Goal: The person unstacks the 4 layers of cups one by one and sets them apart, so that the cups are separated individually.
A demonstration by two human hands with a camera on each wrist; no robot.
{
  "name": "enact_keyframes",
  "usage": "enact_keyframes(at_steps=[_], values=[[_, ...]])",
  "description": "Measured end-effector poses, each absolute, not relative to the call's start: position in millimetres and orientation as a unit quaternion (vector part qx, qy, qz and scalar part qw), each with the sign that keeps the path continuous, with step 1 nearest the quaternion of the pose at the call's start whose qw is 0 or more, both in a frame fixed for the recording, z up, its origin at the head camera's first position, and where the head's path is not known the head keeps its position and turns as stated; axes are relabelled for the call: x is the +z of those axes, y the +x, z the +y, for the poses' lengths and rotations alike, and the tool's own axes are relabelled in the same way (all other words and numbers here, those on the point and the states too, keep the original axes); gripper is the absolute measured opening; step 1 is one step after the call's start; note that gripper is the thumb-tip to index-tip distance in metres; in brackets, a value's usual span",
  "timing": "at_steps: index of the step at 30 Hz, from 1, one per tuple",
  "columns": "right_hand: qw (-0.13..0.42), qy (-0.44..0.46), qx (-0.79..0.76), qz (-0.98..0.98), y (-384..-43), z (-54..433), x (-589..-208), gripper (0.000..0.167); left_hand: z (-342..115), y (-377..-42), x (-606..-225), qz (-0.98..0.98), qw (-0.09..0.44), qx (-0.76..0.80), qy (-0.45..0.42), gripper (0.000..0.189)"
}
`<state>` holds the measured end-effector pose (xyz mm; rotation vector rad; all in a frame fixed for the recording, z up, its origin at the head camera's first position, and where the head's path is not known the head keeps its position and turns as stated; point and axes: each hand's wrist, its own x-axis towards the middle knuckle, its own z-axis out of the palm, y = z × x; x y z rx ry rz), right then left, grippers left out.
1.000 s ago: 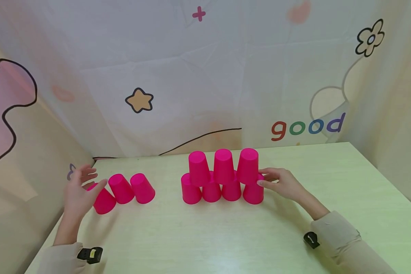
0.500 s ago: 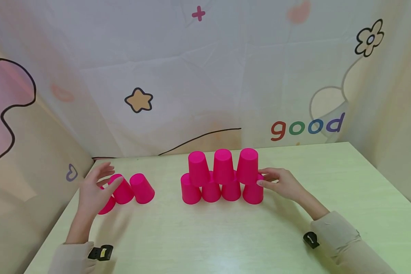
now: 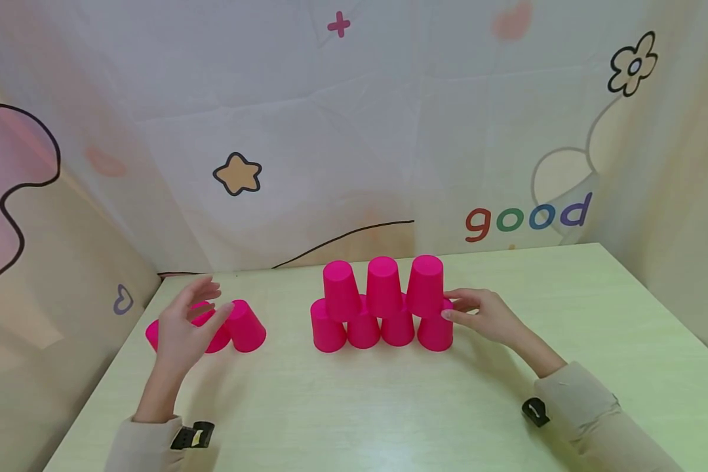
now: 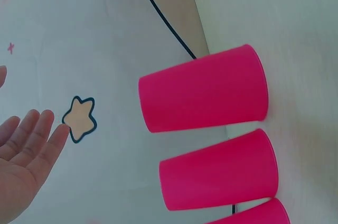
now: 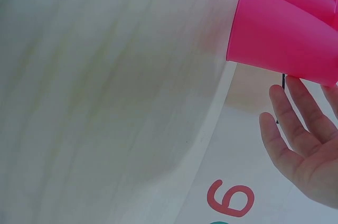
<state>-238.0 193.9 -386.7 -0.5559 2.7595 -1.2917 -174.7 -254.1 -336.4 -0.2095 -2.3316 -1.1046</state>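
Three upturned pink plastic cups stand side by side at the left of the table; the rightmost cup (image 3: pixel 248 330) shows best in the head view. My left hand (image 3: pixel 179 334) hovers in front of them with fingers extended, partly hiding the left cup (image 3: pixel 151 334) and the middle one. In the left wrist view those fingers (image 4: pixel 45 150) are apart from the nearest cup (image 4: pixel 206 92). Mid-table, three cups, among them the top right cup (image 3: pixel 426 288), sit on a bottom row of several. My right hand (image 3: pixel 485 316) is beside that row's right-end cup (image 3: pixel 435 337), its fingertips right at the cups.
The pale wooden table (image 3: pixel 342 406) runs back to a printed curtain (image 3: pixel 295 131) with a star and the word "good". A gap of bare tabletop lies between the two cup groups.
My left hand has moved right, from the leftmost cup to in front of the middle one, uncovering part of the left cup. My right hand and the stacked cups have stayed in place.
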Motion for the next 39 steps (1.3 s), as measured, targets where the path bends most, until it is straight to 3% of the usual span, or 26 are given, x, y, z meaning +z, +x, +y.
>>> enact_keyframes(at_steps=[16, 39], values=[[0.022, -0.177, -0.418, 0.891, -236.8, 192.5, -385.3, 0.046, -222.0, -186.2, -339.8, -0.831, 0.287, -0.45, -0.16, 0.051], [0.022, -0.177, -0.422, 0.889, -237.4, 193.3, -387.2, 0.046, -168.6, -209.1, -349.3, -0.843, 0.202, -0.447, -0.222, 0.055]])
